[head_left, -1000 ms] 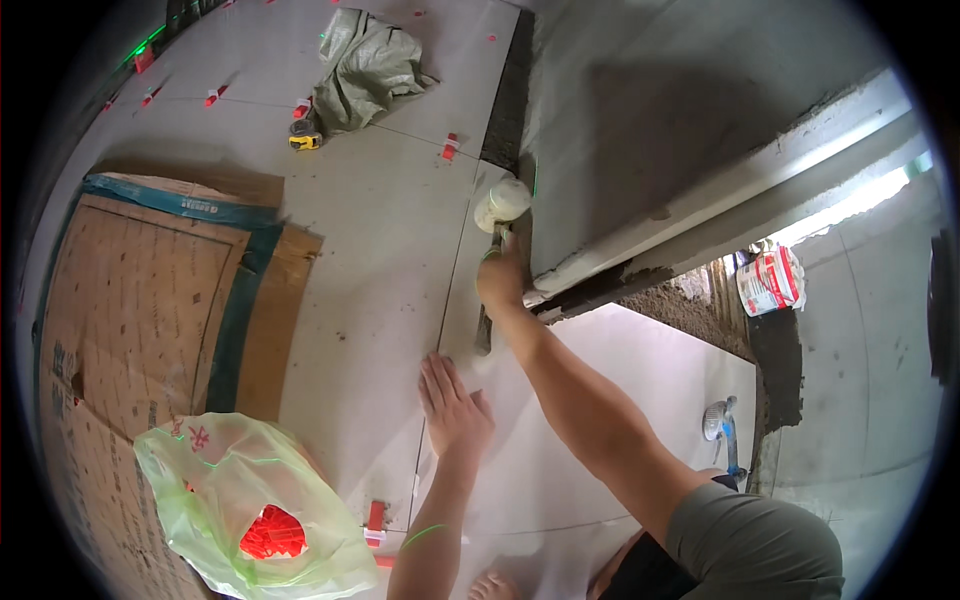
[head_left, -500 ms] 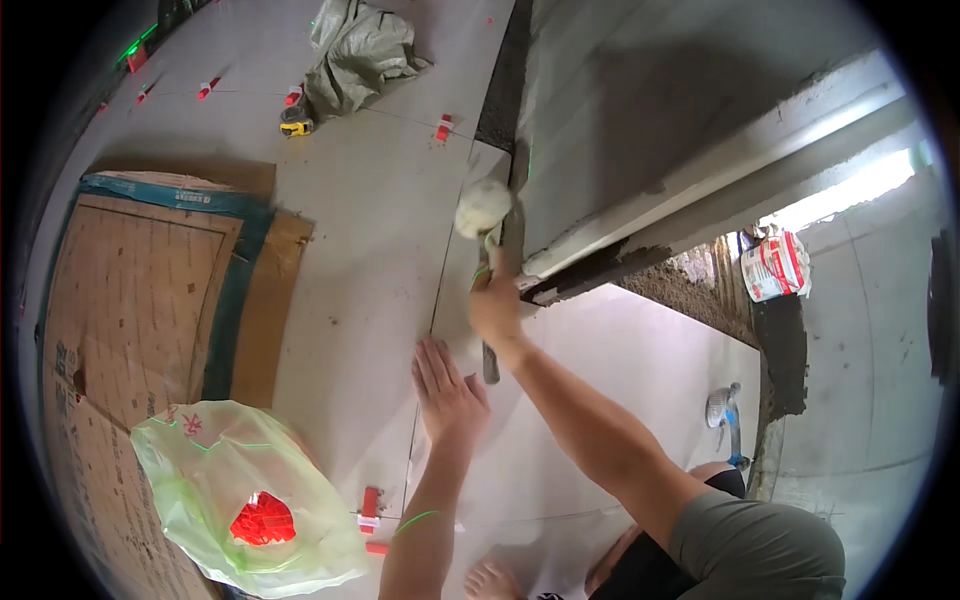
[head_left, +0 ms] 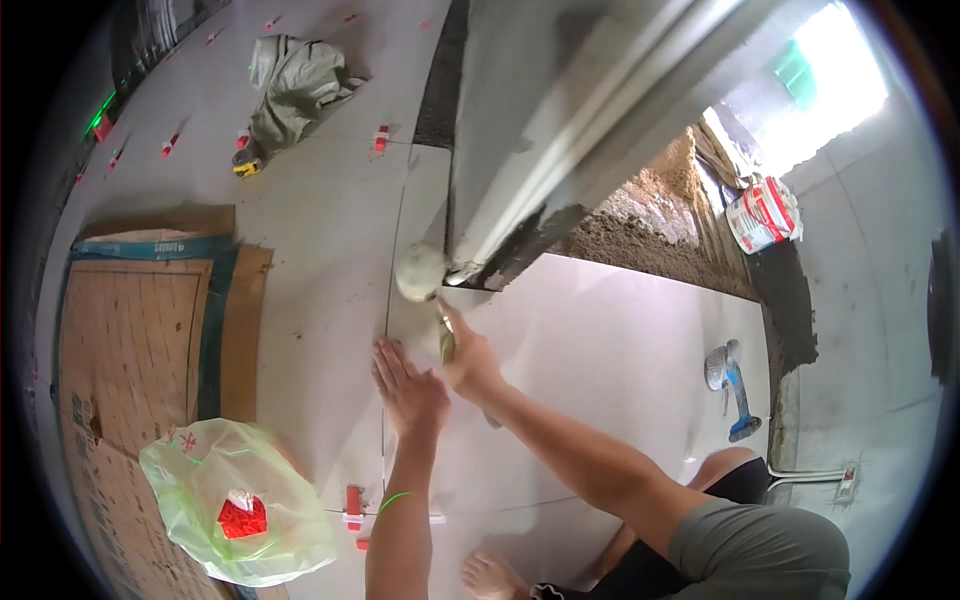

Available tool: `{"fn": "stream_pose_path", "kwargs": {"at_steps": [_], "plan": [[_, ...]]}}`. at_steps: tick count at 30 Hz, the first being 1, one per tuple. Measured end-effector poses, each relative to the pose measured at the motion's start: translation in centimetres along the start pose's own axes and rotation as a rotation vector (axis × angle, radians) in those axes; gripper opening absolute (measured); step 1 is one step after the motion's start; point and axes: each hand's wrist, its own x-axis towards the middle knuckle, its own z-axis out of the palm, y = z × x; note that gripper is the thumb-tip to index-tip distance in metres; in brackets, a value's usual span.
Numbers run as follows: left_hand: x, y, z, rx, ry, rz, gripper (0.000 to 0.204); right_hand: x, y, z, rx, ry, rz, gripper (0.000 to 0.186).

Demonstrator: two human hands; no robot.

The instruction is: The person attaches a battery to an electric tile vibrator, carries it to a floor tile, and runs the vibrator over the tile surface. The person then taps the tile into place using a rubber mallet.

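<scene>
A rubber mallet with a rounded whitish head is gripped by its handle in my right hand. Its head is over the narrow strip of pale floor tile beside the wall's corner; whether it touches the tile I cannot tell. My left hand lies flat across a tile joint, fingers stretched out and pointing away from me, just left of the mallet handle. The joint runs forward past both hands.
Left lie flat cardboard and a plastic bag with red pieces inside. A crumpled sack and tape measure are farther off. A blue-handled power tool lies right, near bare mortar and a white-red bag. Red wedges sit at joints.
My view has shifted toward the right. Relative to the tiles, the mallet and my right hand have come nearer to me, to the wall's corner. My left hand stays flat.
</scene>
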Motion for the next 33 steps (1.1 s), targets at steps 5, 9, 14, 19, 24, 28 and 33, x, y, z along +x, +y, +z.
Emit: {"fn": "stream_pose_path", "kwargs": {"at_steps": [5,9,14,19,24,28,33], "plan": [[-0.3,0.0,0.2,0.071,0.074,0.024,0.076,-1.7,0.2,-2.2,0.06,-0.121,-0.017,0.046],[-0.2,0.3,0.4,0.062,0.059,0.034,0.076,-1.8,3.1,-2.2,-0.023,-0.153,-0.064,0.045],[-0.2,0.7,0.4,0.087,0.03,0.052,0.078,-4.9,4.0,-4.9,-0.063,-0.249,0.039,0.043],[0.1,0.2,1.2,0.193,0.153,0.059,0.08,-9.0,6.6,-7.6,0.124,-0.139,0.083,0.04],[-0.1,0.9,0.2,0.174,0.033,0.023,0.08,-10.5,7.1,-12.1,0.062,-0.151,0.346,0.038],[-0.2,1.0,0.3,0.182,0.074,0.044,0.078,-10.6,10.8,-13.5,0.086,0.114,0.132,0.039],[-0.4,-0.4,1.5,0.172,0.142,0.09,0.076,-11.9,12.0,-13.6,0.123,0.294,-0.026,0.038]]}}
